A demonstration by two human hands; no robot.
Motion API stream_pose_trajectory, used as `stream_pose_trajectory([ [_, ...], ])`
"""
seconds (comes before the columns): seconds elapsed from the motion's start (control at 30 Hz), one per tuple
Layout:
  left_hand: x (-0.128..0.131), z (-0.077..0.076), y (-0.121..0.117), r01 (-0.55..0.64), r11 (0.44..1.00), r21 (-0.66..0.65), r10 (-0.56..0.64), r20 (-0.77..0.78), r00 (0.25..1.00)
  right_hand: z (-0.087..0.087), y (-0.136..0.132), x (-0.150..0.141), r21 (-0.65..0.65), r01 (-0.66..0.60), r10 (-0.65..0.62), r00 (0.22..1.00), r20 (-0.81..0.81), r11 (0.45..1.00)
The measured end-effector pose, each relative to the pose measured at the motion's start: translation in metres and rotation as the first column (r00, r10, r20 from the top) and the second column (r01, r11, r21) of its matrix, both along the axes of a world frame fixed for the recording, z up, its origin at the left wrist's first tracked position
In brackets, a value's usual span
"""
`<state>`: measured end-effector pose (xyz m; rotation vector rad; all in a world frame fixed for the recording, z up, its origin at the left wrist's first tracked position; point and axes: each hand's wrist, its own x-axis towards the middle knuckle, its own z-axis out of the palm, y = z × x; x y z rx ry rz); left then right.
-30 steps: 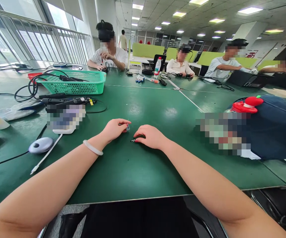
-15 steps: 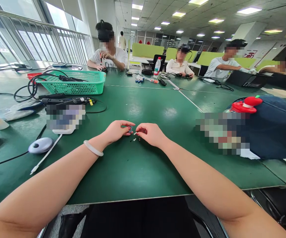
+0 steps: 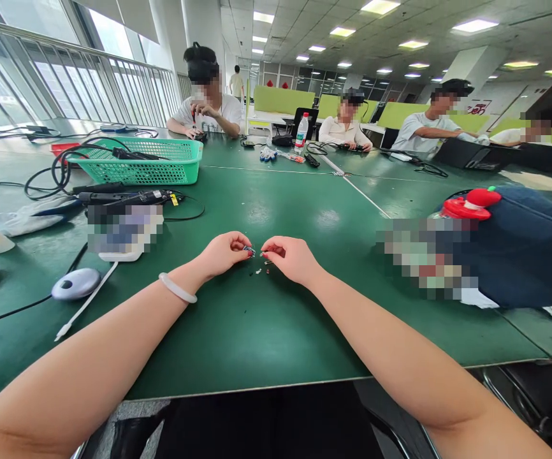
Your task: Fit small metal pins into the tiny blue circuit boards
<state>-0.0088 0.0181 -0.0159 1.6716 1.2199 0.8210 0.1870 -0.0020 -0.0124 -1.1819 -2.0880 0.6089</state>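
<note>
My left hand [image 3: 224,256] is closed in a pinch on a small bluish circuit board [image 3: 248,250], mostly hidden by the fingers. Facing it across a narrow gap, my right hand [image 3: 293,258] pinches a tiny silvery piece [image 3: 261,254], too small to name. Below the fingertips, several tiny parts lie loose on the green table [image 3: 257,344], among them a white bit [image 3: 258,271], a dark bit [image 3: 250,274] and a reddish-brown bit [image 3: 268,271]. A pale bracelet [image 3: 177,289] circles my left wrist.
To the left are a green basket [image 3: 152,167] with cables, black tools [image 3: 127,199], a white charging cable [image 3: 87,303] and a lavender oval device [image 3: 76,283]. A dark blue bag [image 3: 534,248] lies right. Across the table, several people sit near a water bottle [image 3: 301,135].
The left fingers have curled more tightly round the circuit board, which is now turned and less visible. My right hand stays almost in place with its piece. The view has shifted slightly.
</note>
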Motion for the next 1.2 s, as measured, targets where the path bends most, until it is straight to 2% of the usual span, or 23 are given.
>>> stream_pose_trajectory([
  [0.1, -0.002, 0.001, 0.000, -0.011, 0.999, 0.033, 0.011, -0.017, 1.000, -0.001, 0.000, -0.001, 0.034, 0.005, -0.005, 1.000, 0.014, 0.999],
  [0.27, -0.002, 0.004, -0.002, -0.047, 0.999, -0.014, 0.046, -0.054, 0.997, -0.003, 0.002, -0.002, 0.045, 0.006, -0.006, 1.000, 0.003, 0.999],
  [0.37, -0.001, 0.005, -0.003, -0.068, 0.996, -0.064, 0.068, -0.006, 0.998, -0.004, 0.002, -0.002, 0.031, 0.010, -0.009, 1.000, -0.023, 0.999],
  [0.47, 0.001, 0.005, -0.004, -0.042, 0.988, -0.148, 0.059, 0.117, 0.991, -0.005, 0.002, -0.003, -0.048, -0.015, 0.009, 0.993, -0.119, 0.999],
  [0.57, 0.004, 0.006, -0.005, 0.014, 0.985, -0.175, 0.019, 0.189, 0.982, -0.010, 0.003, -0.007, -0.189, -0.071, 0.019, 0.964, -0.264, 0.979],
  [0.67, 0.004, 0.006, -0.006, 0.071, 0.990, -0.124, -0.057, 0.114, 0.992, -0.016, 0.005, -0.013, -0.298, -0.121, 0.002, 0.929, -0.370, 0.947],
  [0.77, 0.003, 0.006, -0.007, 0.117, 0.992, -0.049, -0.117, 0.001, 0.993, -0.018, 0.006, -0.016, -0.304, -0.141, -0.008, 0.899, -0.439, 0.942],
  [0.9, 0.003, 0.006, -0.007, 0.133, 0.991, 0.004, -0.132, -0.105, 0.986, -0.018, 0.008, -0.015, -0.308, -0.136, -0.035, 0.870, -0.491, 0.942],
  [1.07, 0.004, 0.002, -0.004, 0.119, 0.991, 0.052, -0.119, -0.016, 0.993, -0.018, 0.011, -0.013, -0.311, -0.142, -0.066, 0.818, -0.571, 0.940],
  [1.2, 0.004, 0.001, -0.001, 0.043, 0.981, 0.187, -0.039, -0.025, 0.999, -0.014, 0.009, -0.015, -0.358, -0.153, -0.126, 0.754, -0.645, 0.921],
])
